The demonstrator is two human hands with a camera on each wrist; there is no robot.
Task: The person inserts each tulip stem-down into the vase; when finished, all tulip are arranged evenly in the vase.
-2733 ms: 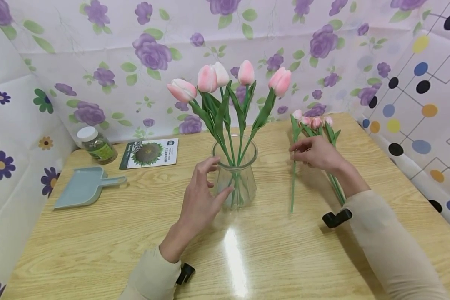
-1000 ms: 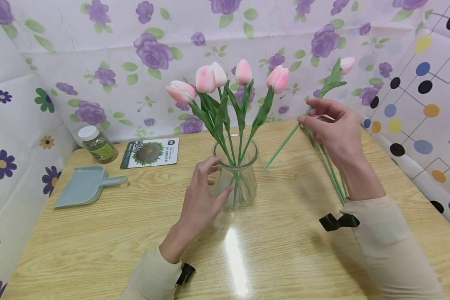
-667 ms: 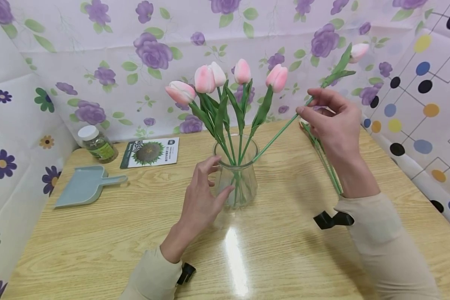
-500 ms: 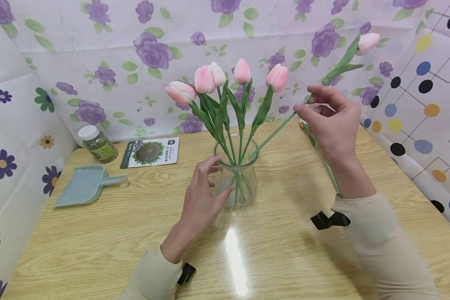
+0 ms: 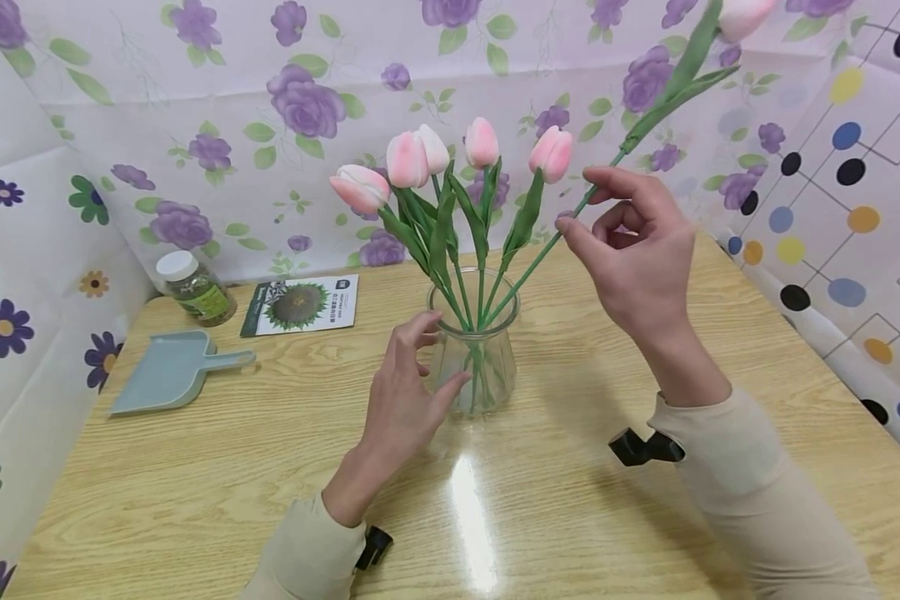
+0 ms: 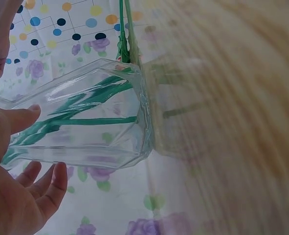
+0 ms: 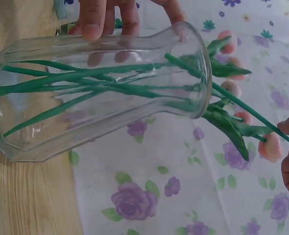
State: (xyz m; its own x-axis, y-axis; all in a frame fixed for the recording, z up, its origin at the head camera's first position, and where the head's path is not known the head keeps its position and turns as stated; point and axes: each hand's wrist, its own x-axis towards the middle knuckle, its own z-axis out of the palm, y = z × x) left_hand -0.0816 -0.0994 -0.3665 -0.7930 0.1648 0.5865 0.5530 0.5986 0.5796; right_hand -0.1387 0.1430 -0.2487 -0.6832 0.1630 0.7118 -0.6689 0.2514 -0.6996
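A clear glass vase (image 5: 498, 375) stands upright on the table, holding several pink-and-white artificial tulips (image 5: 407, 160) with green leaves. My left hand (image 5: 401, 392) holds the vase's left side, thumb at the front and fingers curved near the rim; the left wrist view shows the thumb against the glass wall (image 6: 110, 154). My right hand (image 5: 637, 258) pinches another tulip (image 5: 660, 108) by its stem between thumb and index finger. That tulip leans up to the right, its bloom partly cut off by the frame. Its stem end (image 7: 171, 58) is within the vase mouth.
Green stems (image 6: 122, 34) lie on the table beyond the vase in the left wrist view; my right hand hides them in the head view. At the left are a grey-blue dustpan (image 5: 168, 375), a white-lidded jar (image 5: 198, 292) and a sunflower seed packet (image 5: 300, 306).
My right hand has picked a tulip up from the pile at the right and carried it left, bringing its stem end inside the vase mouth. The left hand has stayed at the vase.
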